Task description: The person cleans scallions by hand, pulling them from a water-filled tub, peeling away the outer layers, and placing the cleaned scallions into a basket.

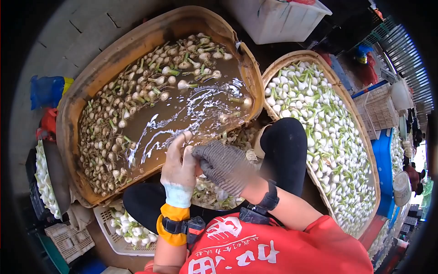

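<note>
My left hand (179, 163), in a thin white glove with a light blue cuff, is raised over the near edge of the brown tub, its fingers stretched upward and apart. Against its fingers presses my right hand (223, 165), in a grey striped knit glove, with its fingers bent closed at the left glove's fingertips. Whatever lies between them is hidden. Beyond the hands, the tub (73, 109) holds murky water and many unpeeled bulbs (107, 137) with short green stems. Below the hands, dry peelings (212, 194) lie between my legs.
To the right stands a long tub (335, 84) full of white peeled bulbs (319, 123). A white basket (114, 244) with more peeled bulbs sits at lower left. A white bin (283, 23) stands behind. Beyond the right tub are a blue container (383, 160) and crates (376, 107).
</note>
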Tool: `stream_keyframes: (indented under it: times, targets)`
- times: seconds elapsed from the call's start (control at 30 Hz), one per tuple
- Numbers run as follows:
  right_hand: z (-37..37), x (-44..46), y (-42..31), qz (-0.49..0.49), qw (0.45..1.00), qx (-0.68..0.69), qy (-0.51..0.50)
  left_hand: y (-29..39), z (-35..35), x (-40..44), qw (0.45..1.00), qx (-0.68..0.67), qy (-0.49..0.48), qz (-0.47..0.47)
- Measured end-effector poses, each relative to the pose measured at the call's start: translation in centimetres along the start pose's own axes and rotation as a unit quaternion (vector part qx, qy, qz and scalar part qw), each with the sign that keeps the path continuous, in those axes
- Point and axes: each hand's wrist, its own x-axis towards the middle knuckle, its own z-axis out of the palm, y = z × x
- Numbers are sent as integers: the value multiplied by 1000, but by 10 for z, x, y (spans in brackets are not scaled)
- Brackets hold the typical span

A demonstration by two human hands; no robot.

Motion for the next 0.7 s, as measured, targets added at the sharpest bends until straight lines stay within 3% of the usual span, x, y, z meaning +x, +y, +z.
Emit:
stream_keyframes:
  times: [0.03,0.07,0.1,0.13,0.17,0.23,0.27,0.3,0.37,0.4,0.5,0.57,0.6,0.63,0.67,0.7]
  targets:
    - [2,-2,1,-1,1000,-3,5,-9,4,0,1000,-2,0,3]
    - [10,-5,6,-4,1000,-6,6,-18,8,1,992,22,63,106]
    - [19,-8,13,67,991,99,61,-23,10,1,969,46,127,209]
    - [23,-9,14,134,963,204,112,-18,8,-7,989,-105,72,76]
    - [23,-11,16,130,964,204,110,-19,10,-14,974,-209,71,38]
    - [20,-18,17,133,859,492,48,-24,-7,-25,933,-342,-108,-36]
    - [21,-18,14,159,853,497,23,-30,-9,-30,908,-388,-145,-56]
    - [21,-20,9,158,853,496,23,-32,-10,-34,908,-389,-145,-54]
    - [12,-20,-14,148,943,294,46,-21,-17,-46,859,-455,-193,-135]
    - [17,-14,-11,103,983,130,73,-11,-23,-50,890,-374,-245,-96]
    - [-2,20,4,36,969,75,232,-17,-25,-62,842,-468,-245,-113]
    - [-17,51,52,49,914,45,401,-18,-24,-70,838,-485,-229,-99]
    - [-23,46,48,44,914,46,400,-18,-25,-75,848,-477,-213,-85]
    - [-28,40,38,121,933,36,337,-16,-25,-78,858,-469,-196,-70]
    - [-28,34,30,197,943,23,268,-7,-24,-83,904,-396,-157,-41]
    - [-18,21,27,196,944,21,264,-5,-24,-85,903,-400,-154,-42]
